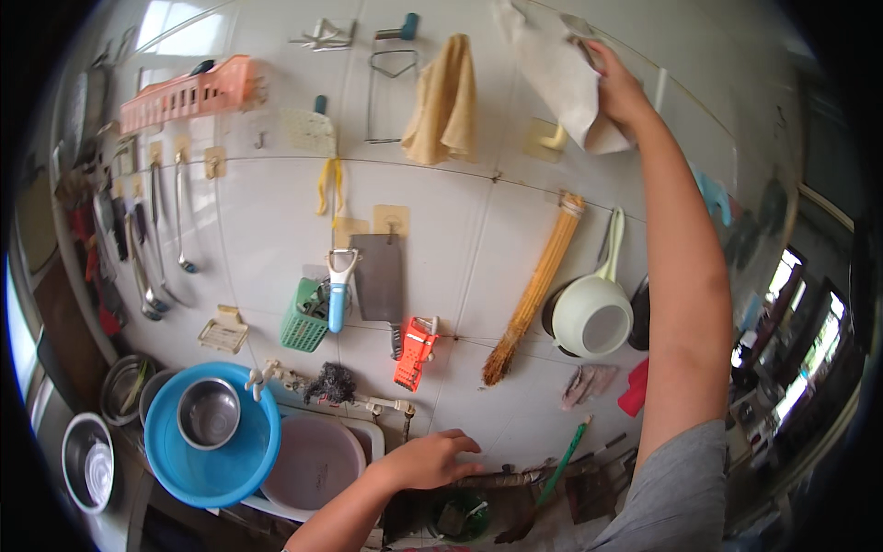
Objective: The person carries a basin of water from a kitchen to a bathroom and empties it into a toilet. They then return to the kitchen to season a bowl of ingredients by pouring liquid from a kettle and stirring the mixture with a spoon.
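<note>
High on the tiled wall, my right hand (619,90) grips a greyish-white cloth (552,72) by its right side. A pale yellow adhesive hook (554,139) sits just below this cloth. To the left, a tan cloth (445,103) hangs in folds on the wall. My left hand (431,461) hovers low with fingers apart and nothing in them, right of a pinkish plastic basin (317,476). A bundled-stick pot brush (534,290) and a pale green strainer-like scoop (579,314) hang beneath my right hand.
A blue basin (169,462) holding a metal bowl (209,414) stands beside a tap (259,379). On the wall hang a cleaver (378,276), a blue-handled peeler (336,303), an orange grater (416,353), a green basket (303,324) and several ladles (185,234). A pink rack (190,96) is upper left.
</note>
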### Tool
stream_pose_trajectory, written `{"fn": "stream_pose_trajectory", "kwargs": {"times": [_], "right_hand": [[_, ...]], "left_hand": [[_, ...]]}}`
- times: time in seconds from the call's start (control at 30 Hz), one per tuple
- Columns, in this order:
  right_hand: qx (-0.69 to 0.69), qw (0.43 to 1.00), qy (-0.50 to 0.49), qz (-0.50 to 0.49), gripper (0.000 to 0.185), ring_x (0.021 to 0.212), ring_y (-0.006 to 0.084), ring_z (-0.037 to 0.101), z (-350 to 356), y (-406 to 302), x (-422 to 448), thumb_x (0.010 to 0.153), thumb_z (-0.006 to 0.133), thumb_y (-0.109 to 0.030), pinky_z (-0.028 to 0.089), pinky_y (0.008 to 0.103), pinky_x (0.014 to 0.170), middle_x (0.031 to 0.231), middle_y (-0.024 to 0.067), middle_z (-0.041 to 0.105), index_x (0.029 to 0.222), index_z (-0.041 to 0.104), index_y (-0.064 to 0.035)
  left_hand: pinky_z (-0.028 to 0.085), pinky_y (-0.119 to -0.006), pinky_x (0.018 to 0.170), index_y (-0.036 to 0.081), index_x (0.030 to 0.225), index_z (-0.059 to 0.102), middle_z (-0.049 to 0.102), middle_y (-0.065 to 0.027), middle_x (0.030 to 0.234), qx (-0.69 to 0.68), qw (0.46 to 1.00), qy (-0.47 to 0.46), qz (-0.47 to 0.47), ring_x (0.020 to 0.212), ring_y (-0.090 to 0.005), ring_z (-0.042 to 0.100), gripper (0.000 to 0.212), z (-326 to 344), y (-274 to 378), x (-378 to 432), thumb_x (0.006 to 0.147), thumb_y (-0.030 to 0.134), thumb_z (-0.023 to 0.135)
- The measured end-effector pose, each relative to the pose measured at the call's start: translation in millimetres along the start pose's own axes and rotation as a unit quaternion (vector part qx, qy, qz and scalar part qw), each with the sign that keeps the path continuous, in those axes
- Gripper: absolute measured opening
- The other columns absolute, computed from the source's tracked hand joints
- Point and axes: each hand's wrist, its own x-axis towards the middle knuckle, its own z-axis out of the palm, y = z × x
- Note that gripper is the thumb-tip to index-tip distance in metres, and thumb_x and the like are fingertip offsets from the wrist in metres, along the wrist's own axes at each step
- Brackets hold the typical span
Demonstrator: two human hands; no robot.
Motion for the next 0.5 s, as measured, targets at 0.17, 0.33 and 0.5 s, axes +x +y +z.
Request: {"fn": "stream_pose_trajectory", "kwargs": {"times": [0.17,0.33,0.5], "right_hand": [[0.023,0.987,-0.14,0.074,0.069,0.104,0.02,0.067,-11,24,-11,0.092,0.068,-0.051,0.054,0.0335,0.089,0.118,0.0102,0.067,0.136,0.055,-0.0004],[0.007,0.973,-0.164,0.165,0.059,0.089,0.0155,0.063,-42,35,-43,0.096,0.062,-0.053,0.053,0.0312,0.076,0.099,0.0043,0.066,0.124,0.064,-0.0011],[0.099,0.986,0.092,-0.095,0.041,0.092,0.0131,0.057,-34,39,-180,0.104,0.052,-0.037,0.043,0.0269,0.079,0.12,0.0039,0.068,0.125,0.067,-0.0053]], "left_hand": [[0.056,-0.041,0.081,0.001,0.118,0.066,0.066,-0.0184,0.112,-0.002,0.997,0.042,-0.07,0.087,-0.0329,0.071,0.04,5,0,-10,0.098,0.035,0.065],[0.056,-0.041,0.078,0.0,0.118,0.066,0.067,-0.0188,0.111,-0.01,0.988,0.087,-0.129,0.089,-0.0323,0.07,0.04,42,14,1,0.098,0.034,0.066],[0.055,-0.042,0.078,0.0,0.113,0.068,0.068,-0.0177,0.104,-0.024,0.972,0.144,-0.185,0.088,-0.0327,0.068,0.038,110,13,-10,0.099,0.035,0.064]]}}
